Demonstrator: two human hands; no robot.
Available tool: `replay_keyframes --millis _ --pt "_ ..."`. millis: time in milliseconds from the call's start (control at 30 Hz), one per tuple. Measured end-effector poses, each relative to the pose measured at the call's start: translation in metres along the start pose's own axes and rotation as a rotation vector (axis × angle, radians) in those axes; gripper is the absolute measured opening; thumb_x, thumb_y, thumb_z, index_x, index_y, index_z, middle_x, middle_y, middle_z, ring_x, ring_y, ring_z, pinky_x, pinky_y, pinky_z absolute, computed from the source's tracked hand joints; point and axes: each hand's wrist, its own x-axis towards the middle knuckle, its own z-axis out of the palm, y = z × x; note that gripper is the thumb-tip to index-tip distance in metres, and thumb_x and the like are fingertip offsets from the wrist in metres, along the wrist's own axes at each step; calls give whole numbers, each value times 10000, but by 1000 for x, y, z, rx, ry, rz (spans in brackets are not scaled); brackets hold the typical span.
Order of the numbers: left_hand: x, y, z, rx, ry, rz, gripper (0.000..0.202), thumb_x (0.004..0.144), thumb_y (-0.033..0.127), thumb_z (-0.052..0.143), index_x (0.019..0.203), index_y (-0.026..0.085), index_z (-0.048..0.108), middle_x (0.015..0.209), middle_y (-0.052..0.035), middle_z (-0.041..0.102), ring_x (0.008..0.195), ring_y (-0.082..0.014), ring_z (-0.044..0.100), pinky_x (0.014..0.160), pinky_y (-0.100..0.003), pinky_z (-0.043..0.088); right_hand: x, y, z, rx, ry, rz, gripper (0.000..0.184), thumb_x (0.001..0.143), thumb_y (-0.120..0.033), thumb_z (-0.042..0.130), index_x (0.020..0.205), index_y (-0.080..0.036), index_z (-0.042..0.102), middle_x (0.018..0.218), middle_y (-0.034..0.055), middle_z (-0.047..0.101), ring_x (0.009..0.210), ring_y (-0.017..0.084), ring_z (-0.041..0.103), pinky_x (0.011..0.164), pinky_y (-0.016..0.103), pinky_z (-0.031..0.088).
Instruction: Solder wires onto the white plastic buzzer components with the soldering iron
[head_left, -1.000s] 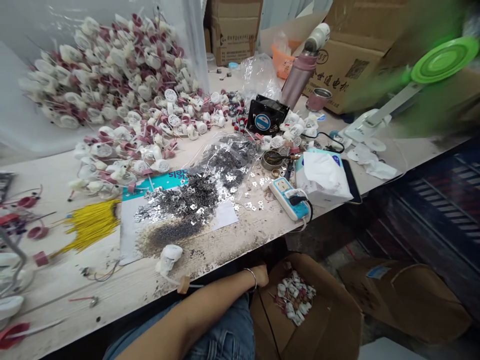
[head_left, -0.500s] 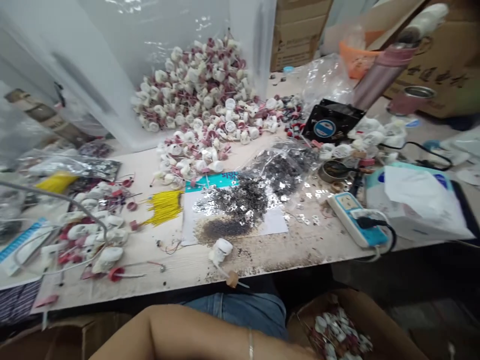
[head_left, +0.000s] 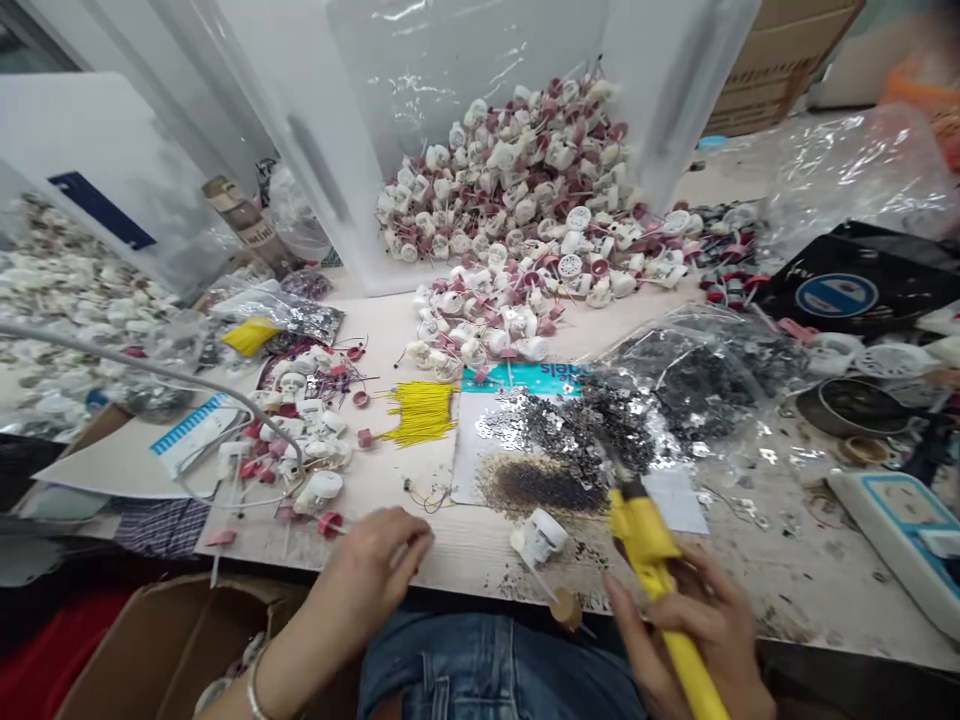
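Gripping a yellow-handled soldering iron (head_left: 646, 560), the right hand (head_left: 697, 625) is clenched around the handle, with the tip directed over a scatter of silver metal tabs (head_left: 540, 425) on a white sheet (head_left: 675, 500); the left hand (head_left: 367, 575) rests half-open at the edge of the pale workbench (head_left: 480, 550), apparently empty, though blur limits certainty; a white plastic component (head_left: 538, 538) with a thin lead and tan end lies on the bench between the hands; a bundle of yellow wires (head_left: 420, 413) sits farther left; a clear bag of dark metal parts (head_left: 694, 385) lies beyond the iron; a heap of white-and-red assemblies (head_left: 510, 200) spills from a clear plastic bin (head_left: 465, 80).
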Motion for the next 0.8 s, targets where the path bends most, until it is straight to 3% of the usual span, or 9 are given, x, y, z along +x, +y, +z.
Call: replay_keyframes --millis 100,167,267,400,500,667,800 --pt "17 -26 0 132 285 5 204 910 230 467 879 148 651 834 -79 651 807 -219 592 761 -364 453 10 -9 32 -14 -225 -179 170 769 -81 656 732 -185 527 1178 85 494 1000 112 615 772 183 560" --pt "32 -30 2 182 323 2 186 900 210 489 890 151 665 847 -81 649 822 -229 581 773 -384 438 10 -8 41 -15 -330 -248 134 791 -71 618 781 -181 542 1212 98 462 1036 126 608 812 212 565" --pt "53 -22 10 198 156 -25 130 867 224 570 862 185 693 893 -70 652 885 -249 565 791 -407 405 8 -2 42 -27 -398 -270 120 802 -70 599 815 -179 550 1233 107 444 1066 149 601 840 249 566" --pt "64 -9 22 181 -10 -67 79 840 219 617 805 197 684 946 -52 645 977 -262 526 822 -425 348 10 -1 33 -58 -424 -173 109 802 -89 598 814 -180 539 1247 111 450 1050 157 603 780 243 576" --pt "61 -8 24 179 -12 -64 106 862 186 574 822 197 672 961 -50 636 988 -252 510 828 -428 315 13 -2 32 -73 -426 -190 115 796 -89 597 773 -181 531 1228 97 465 1024 153 613 763 235 576" --pt "56 -11 27 127 2 -33 76 835 153 604 849 207 656 997 -44 622 1003 -241 487 835 -415 290 19 -5 43 -39 -255 -177 192 755 -36 644 729 -169 508 1171 68 484 999 95 612 791 144 540" --pt "55 -10 27 133 -27 -40 113 848 118 571 786 184 638 950 -40 629 985 -237 489 835 -418 281 18 0 46 -33 -311 -231 172 763 -7 621 768 -158 539 1200 77 469 1043 94 587 829 145 531"
